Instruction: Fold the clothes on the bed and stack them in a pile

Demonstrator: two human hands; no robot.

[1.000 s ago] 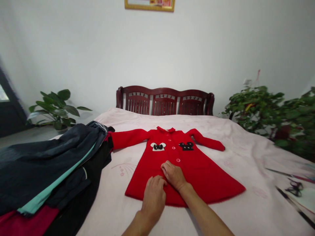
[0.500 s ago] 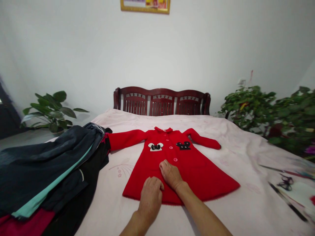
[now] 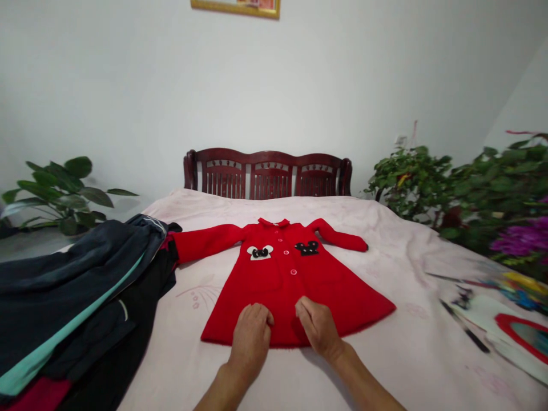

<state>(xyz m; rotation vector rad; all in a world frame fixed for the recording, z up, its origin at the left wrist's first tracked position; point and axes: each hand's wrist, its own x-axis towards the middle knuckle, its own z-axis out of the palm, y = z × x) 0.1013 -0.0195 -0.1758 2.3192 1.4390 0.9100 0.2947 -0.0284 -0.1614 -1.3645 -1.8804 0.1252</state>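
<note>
1. your red coat [image 3: 278, 291] lies spread face up on the pale bedspread [image 3: 166, 359], collar away from you, hem nearest; your wrists cover parts of that hem.
2. your left hand [image 3: 252, 328] is over the lower front, fingers together and curled under; their tips are hidden, so you cannot tell whether they pinch cloth.
3. your right hand [image 3: 320, 328] is near it, apart from it, fingers also bent inward; whether they grip fabric cannot be told either.
4. the left-hand sleeve meets the dark clothes pile [image 3: 98, 279]; its cuff is hard to make out there, and the frame's edge cuts the pile.
5. at your right, a red-rimmed object [image 3: 506, 325] is cut off, and a small dark item [image 3: 463, 296] is too blurred to name.
6. the gold picture frame [image 3: 235, 8] above loses its top.
</note>
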